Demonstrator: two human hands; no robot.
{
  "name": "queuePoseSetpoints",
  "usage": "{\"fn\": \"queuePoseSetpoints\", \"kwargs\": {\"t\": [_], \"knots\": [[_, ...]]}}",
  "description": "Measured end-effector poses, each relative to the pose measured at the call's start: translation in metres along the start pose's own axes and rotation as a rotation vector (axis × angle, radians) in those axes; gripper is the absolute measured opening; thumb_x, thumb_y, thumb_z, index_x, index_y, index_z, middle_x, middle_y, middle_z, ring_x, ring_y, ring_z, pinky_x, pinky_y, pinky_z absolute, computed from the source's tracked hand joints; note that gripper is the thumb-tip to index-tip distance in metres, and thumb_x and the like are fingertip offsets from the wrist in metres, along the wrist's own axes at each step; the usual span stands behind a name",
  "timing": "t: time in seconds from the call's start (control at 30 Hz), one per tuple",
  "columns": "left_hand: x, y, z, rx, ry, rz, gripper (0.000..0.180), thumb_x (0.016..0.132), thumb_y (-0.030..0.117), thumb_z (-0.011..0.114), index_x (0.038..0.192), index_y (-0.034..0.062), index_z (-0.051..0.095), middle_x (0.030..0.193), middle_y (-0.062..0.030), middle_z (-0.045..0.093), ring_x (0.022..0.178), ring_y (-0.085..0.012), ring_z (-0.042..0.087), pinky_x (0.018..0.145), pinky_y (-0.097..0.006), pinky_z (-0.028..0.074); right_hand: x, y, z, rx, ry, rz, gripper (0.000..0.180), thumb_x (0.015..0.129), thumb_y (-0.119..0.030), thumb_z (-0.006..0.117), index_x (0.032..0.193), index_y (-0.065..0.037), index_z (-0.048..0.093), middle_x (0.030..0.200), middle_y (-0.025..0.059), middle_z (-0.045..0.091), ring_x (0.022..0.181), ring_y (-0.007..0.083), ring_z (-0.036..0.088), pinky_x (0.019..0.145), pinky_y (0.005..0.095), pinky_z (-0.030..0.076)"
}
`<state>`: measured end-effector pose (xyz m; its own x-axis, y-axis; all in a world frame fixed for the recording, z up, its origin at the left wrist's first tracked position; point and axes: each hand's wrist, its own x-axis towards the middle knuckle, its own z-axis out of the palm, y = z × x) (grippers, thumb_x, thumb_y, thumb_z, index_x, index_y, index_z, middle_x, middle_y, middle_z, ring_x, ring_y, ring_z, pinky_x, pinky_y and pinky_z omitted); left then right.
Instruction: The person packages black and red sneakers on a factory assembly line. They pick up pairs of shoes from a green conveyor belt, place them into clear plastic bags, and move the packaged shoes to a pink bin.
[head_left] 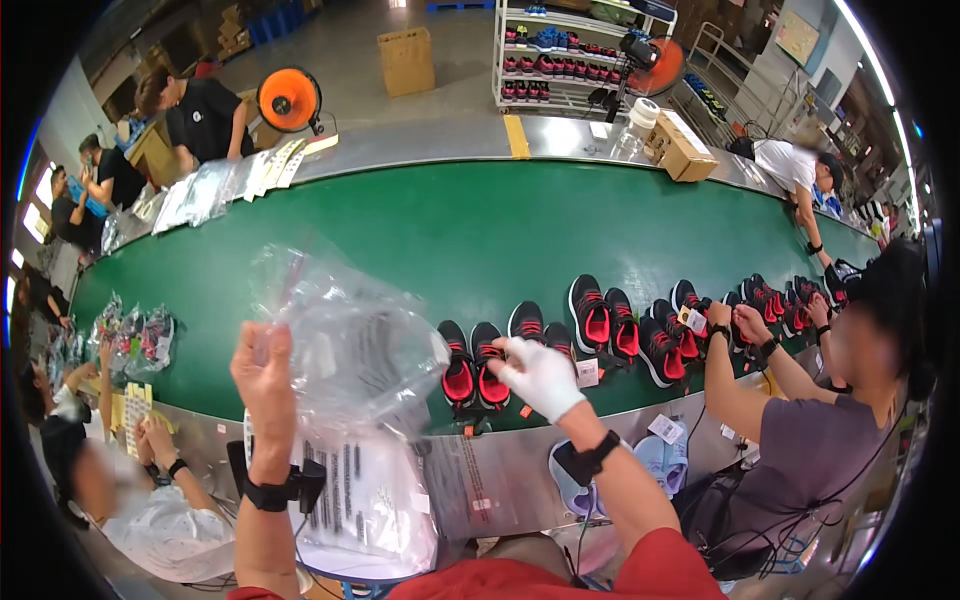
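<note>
My left hand is closed on a clear plastic bag, which spreads out above the near edge of the green conveyor belt. In a white glove, my right hand reaches over a pair of black sneakers with red laces and lining. Its thumb and fingers are apart at the opening of the right-hand sneaker; whether they touch it I cannot tell. The other sneaker of that pair lies just to the left. Beneath my left hand lies a stack of clear printed plastic bags.
More black-and-red sneakers line the belt to the right, some tagged. Light-blue clogs sit by my right forearm. Bagged shoes lie at left. Co-workers flank me; one at right handles sneakers. A cardboard box stands across the belt.
</note>
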<state>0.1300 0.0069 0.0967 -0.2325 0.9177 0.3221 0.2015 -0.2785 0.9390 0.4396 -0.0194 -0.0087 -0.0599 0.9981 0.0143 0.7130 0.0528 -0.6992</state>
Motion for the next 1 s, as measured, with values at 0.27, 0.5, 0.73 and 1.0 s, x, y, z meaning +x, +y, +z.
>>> {"fn": "queuePoseSetpoints", "kwargs": {"t": [0.27, 0.5, 0.73, 1.0], "knots": [[-0.009, -0.019, -0.011, 0.086, -0.084, -0.041, 0.015, 0.088, 0.013, 0.058, 0.077, 0.006, 0.051, 0.07, 0.0078, 0.042, 0.066, -0.0016, 0.037, 0.059, -0.017, 0.03, 0.006, 0.023, 0.135, -0.46, -0.228, 0.081, 0.042, 0.072, -0.048, 0.063, 0.091, -0.01, 0.063, 0.096, 0.0181, 0.054, 0.081, 0.0326, 0.061, 0.067, 0.042, 0.05], [-0.006, -0.018, 0.022, 0.015, -0.177, -0.161, 0.01, 0.087, 0.01, 0.056, 0.08, 0.0039, 0.054, 0.071, 0.005, 0.047, 0.068, -0.0029, 0.04, 0.059, -0.02, 0.034, -0.002, 0.009, -0.002, 0.55, -0.017, 0.171, 0.046, 0.081, -0.043, 0.059, 0.102, -0.002, 0.059, 0.081, 0.0102, 0.064, 0.069, 0.0173, 0.063, 0.058, 0.0299, 0.049], [-0.014, 0.022, 0.07, -0.106, -0.264, -0.074, 0.016, 0.089, 0.015, 0.056, 0.079, 0.0034, 0.052, 0.067, 0.0056, 0.045, 0.065, -0.0031, 0.039, 0.055, -0.021, 0.034, -0.062, -0.039, -0.085, 0.789, 0.025, -0.159, 0.034, 0.078, -0.028, 0.066, 0.096, -0.001, 0.057, 0.091, 0.0096, 0.06, 0.08, 0.0186, 0.063, 0.065, 0.0334, 0.052], [-0.095, 0.062, 0.15, 0.276, -0.84, 0.432, 0.014, 0.081, 0.012, 0.054, 0.095, 0.0069, 0.051, 0.065, -0.0238, 0.055, 0.064, -0.0449, 0.054, 0.054, -0.047, 0.044, -0.079, -0.073, -0.087, -0.472, -0.15, -0.466, 0.031, 0.077, -0.039, 0.058, 0.067, -0.01, 0.063, 0.066, 0.0104, 0.06, 0.056, 0.0279, 0.061, 0.05, 0.0408, 0.048]]}}
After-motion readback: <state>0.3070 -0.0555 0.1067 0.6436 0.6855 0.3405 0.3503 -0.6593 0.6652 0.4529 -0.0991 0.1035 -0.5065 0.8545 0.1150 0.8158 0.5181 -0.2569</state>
